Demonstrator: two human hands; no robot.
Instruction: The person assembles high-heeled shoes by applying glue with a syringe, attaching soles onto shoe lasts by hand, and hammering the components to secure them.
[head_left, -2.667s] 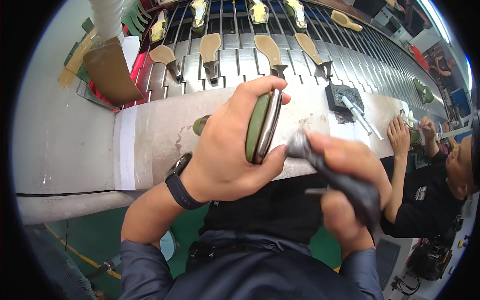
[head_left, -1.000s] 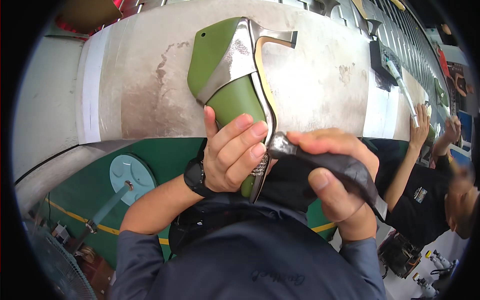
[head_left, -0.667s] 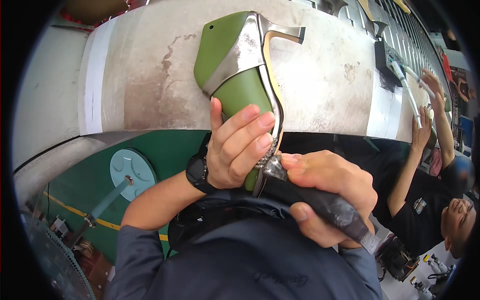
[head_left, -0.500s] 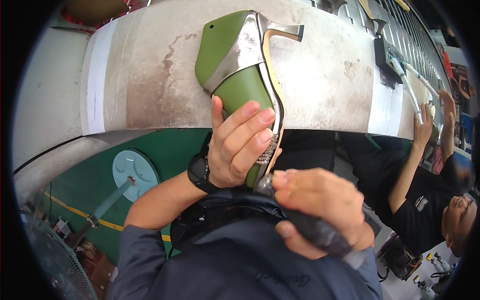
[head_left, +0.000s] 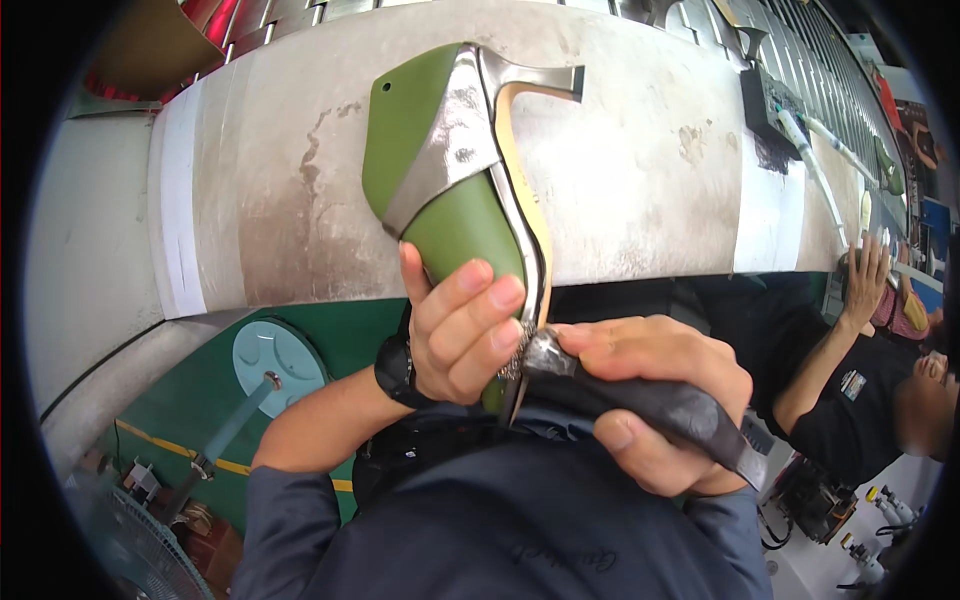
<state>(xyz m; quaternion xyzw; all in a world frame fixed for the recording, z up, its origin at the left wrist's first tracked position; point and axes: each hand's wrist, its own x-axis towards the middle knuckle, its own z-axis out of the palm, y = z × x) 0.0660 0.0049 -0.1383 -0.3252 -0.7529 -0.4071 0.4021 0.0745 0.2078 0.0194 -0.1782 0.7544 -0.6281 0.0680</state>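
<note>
My left hand is wrapped round the front of a high-heeled shoe on a green shoe last. Metallic silver covers the heel part and the slim heel, and a glittery band shows by my fingertips. The shoe lies on its side, heel end over the bench, toe toward my body. My right hand grips a dark hand tool with a rounded metal head and a flat metal end. That head meets the shoe's sole edge beside the glittery band. My fingers partly hide the toe and the tool's exact kind.
A worn pale bench curves across in front of me, with metal rollers beyond. A black box holding white-handled tools stands at the right. A co-worker's hand is at far right. Lower left are a blue round-based stand and a fan.
The shoe and my left hand have shifted slightly left and toward my body. The tool's head has moved up along the sole edge to the glittery band. The co-worker's hands have moved.
</note>
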